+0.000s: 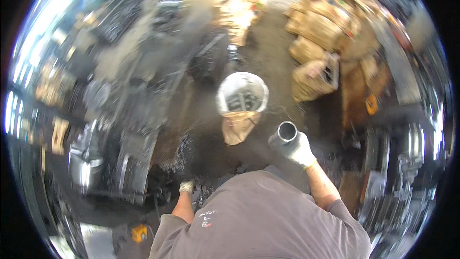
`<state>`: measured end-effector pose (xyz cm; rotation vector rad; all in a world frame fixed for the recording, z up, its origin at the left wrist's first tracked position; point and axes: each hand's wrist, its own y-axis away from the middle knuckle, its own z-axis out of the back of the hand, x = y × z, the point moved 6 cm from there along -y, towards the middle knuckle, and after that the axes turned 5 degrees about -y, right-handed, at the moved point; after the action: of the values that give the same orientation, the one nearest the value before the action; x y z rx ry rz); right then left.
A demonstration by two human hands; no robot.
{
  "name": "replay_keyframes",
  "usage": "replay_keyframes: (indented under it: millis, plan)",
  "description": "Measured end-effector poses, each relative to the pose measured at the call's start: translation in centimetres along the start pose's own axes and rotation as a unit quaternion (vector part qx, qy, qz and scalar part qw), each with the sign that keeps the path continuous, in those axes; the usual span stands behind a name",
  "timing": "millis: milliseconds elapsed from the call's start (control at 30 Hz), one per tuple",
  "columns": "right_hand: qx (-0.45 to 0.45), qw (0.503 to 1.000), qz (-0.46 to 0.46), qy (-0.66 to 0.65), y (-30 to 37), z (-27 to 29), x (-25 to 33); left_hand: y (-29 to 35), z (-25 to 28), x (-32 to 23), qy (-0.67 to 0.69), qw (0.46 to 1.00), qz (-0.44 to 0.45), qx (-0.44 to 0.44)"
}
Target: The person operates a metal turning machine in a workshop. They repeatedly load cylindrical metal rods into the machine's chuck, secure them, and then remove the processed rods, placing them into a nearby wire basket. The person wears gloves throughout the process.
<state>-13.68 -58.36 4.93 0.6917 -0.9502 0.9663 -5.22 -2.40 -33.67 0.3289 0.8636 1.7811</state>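
Observation:
My right hand (301, 151), in a white glove, is wrapped round a short metal tube (279, 139). The round open end of the tube faces up. Hanging low beside my body is my left hand (187, 187), also gloved; it is small and blurred, and its fingers cannot be made out. Ahead of my hands stands a round white bucket (223, 98) with greyish metal-looking pieces inside. A brown paper sack (239, 127) touches the near side of the bucket. The tube is to the right of the sack, apart from it.
Brown sacks (323, 21) are piled at the far right, with one open-topped sack (314, 80) nearest me. More brown packages (238, 12) stack up at the far middle. Blurred dark machinery and metal sheets (136, 144) line the left. A yellow object (372, 104) is at the right.

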Motion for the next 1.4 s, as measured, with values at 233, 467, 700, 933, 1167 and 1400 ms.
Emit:
replay_keyframes:
  millis: [233, 467, 700, 933, 1167, 1400]
  plan:
    - [0.227, 0.918, 0.322, 0.054, -9.9, -19.5, 12.0, 9.4, -1.8, 13.6, 0.586, 0.734, 0.275, -0.203]
    - [0.367, 0.858, 0.351, 0.074, -19.0, -35.1, 21.4, 26.4, -5.3, 18.6, 0.313, 0.542, 0.602, -0.496]
    - [0.473, 0.780, 0.400, 0.090, -24.3, -41.3, 22.6, 31.8, 6.4, 16.7, 0.127, 0.581, 0.467, -0.655]
    - [0.562, 0.663, 0.488, 0.085, -30.7, -38.3, 33.0, 30.5, 8.8, 18.3, 0.194, 0.528, 0.463, -0.685]
    - [0.531, 0.550, 0.644, -0.030, -24.7, -45.7, 45.9, 23.6, 5.2, 15.9, 0.759, 0.305, 0.119, -0.563]
    - [0.568, 0.194, 0.540, 0.590, -17.1, -70.3, 40.8, 14.6, 10.0, -0.6, 0.805, 0.399, 0.186, -0.398]
